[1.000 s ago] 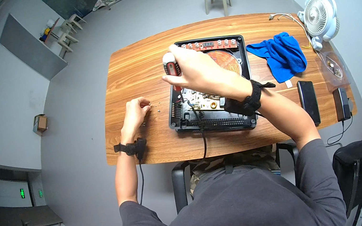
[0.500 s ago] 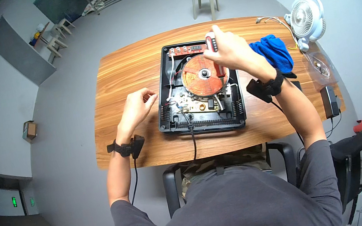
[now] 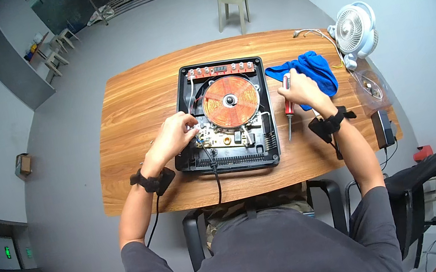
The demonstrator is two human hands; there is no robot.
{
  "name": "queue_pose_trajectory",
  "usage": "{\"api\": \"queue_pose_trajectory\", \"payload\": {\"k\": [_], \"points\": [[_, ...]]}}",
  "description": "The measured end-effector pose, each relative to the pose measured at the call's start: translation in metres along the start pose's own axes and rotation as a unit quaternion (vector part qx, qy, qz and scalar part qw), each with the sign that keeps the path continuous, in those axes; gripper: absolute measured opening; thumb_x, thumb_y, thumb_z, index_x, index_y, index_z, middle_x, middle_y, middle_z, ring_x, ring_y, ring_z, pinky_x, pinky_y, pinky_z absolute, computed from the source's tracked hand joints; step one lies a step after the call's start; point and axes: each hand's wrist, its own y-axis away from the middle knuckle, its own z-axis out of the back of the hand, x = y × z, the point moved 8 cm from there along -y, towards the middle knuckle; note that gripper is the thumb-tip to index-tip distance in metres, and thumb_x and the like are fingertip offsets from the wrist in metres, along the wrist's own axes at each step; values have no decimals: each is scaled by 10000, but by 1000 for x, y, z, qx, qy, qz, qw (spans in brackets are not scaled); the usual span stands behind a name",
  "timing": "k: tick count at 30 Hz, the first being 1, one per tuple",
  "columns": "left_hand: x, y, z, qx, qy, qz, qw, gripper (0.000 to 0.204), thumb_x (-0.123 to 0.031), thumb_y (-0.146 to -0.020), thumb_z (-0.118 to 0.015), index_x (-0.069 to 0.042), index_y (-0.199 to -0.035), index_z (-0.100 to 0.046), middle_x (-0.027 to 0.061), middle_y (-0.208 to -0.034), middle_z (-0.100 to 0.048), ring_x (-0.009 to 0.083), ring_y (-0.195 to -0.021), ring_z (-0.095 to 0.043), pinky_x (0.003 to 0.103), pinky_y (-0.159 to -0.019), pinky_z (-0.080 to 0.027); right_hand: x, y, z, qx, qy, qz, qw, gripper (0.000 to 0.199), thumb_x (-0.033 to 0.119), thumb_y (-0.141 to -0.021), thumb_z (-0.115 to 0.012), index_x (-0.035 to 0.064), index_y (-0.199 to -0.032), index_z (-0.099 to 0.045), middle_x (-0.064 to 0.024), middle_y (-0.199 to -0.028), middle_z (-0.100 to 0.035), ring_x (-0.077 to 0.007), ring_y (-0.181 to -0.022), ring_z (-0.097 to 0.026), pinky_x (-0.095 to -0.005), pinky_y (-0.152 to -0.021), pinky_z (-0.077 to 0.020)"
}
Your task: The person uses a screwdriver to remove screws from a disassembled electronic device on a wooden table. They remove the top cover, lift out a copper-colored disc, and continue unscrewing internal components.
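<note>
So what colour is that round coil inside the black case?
The coil is coppery orange with redder radial bands, best seen in the head view.

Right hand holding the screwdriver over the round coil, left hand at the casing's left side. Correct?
Not quite: the head view shows the right hand holding the screwdriver to the right of the black casing, not over the coil.

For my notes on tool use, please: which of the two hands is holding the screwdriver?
The right hand, near the blue cloth, holds the red-handled screwdriver; the left hand, at the left side of the opened black appliance, shows no tool.
</note>
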Motion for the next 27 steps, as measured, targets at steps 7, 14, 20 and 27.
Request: {"api": "queue_pose_trajectory", "payload": {"k": [7, 14, 20, 27], "points": [[8, 5, -5, 7, 16, -30, 999, 140, -2, -862, -709, 7, -1001, -720, 139, -945, -670, 265, -806, -673, 368, -744, -555, -29, -12, -50, 68, -26, -32, 997, 700, 450, -807, -731, -95, -1190, -516, -337, -1112, -677, -462, -1054, -682, -492, -916, -549], [11, 6, -6, 15, 14, -17, 1000, 139, -28, -859, -733, 11, -992, -719, 143, -950, -663, 274, -808, -677, 382, -749, -559, -26, -21, -71, 75, -72, -7, 995, 698, 414, -808, -725, -124, -1180, -482, -386, -1064, -659, -497, -1022, -679, -497, -904, -551], [13, 6, -8, 20, 19, -8, 1000, 140, -48, -861, -743, 12, -984, -716, 148, -952, -660, 294, -828, -685, 393, -755, -559, -20, -23, -75, 48, -74, 21, 996, 675, 391, -829, -757, -133, -1146, -474, -391, -1053, -656, -514, -1029, -671, -517, -885, -556], [19, 3, -8, 5, 5, -13, 1000, 100, -49, -875, -727, 13, -954, -725, 154, -911, -662, 297, -813, -688, 398, -742, -557, -14, -19, -72, 46, -73, 28, 996, 644, 397, -851, -750, -106, -1126, -458, -394, -1003, -659, -519, -992, -680, -526, -846, -563]]}}
